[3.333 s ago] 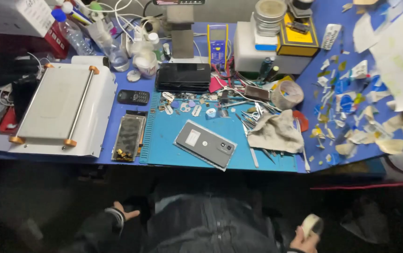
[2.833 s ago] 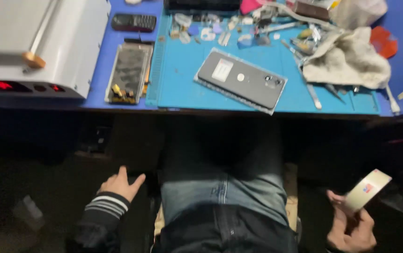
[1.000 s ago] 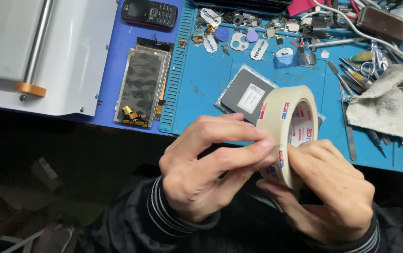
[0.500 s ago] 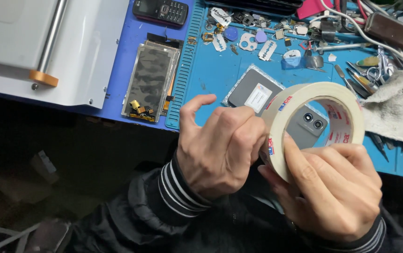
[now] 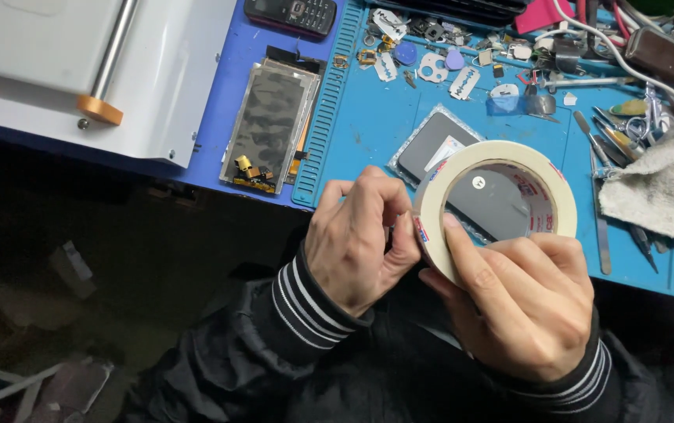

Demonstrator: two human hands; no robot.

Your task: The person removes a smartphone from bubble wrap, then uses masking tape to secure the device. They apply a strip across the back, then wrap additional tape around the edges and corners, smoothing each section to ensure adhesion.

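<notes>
Cream masking tape, one roll [image 5: 434, 205], is held up in front of the near edge of the desk [image 5: 368, 149], and it serves as the landmark for everything else. Two hands are on it. The left hand [image 5: 362, 239] sits on the roll's left side with its fingers [image 5: 376, 192] curled together and pinched against the outer rim. The right hand [image 5: 526, 301] supports the roll from below and to the right, its fingers clamped on the tape with the thumb lying along the outer face. Both wrists wear dark sleeves with white-striped cuffs. One dark phone back [image 5: 439, 145] in a clear wrapper lies on the blue mat directly behind the roll, and part of it shows through the roll's open centre. Left of the roll lies one bare phone screen panel [image 5: 270, 125] with gold connectors at its near end. Farther left stands one white machine [image 5: 78, 63] with a metal bar and an orange knob. Beyond the roll, at the far upper left, rests one small black keypad phone [image 5: 290, 12]. Two razor blades [image 5: 462, 82] lie among small parts beyond the roll. To the right of the roll sits one grey-white cloth [image 5: 662, 188], with several metal hand tools [image 5: 619, 141] just beside it.
</notes>
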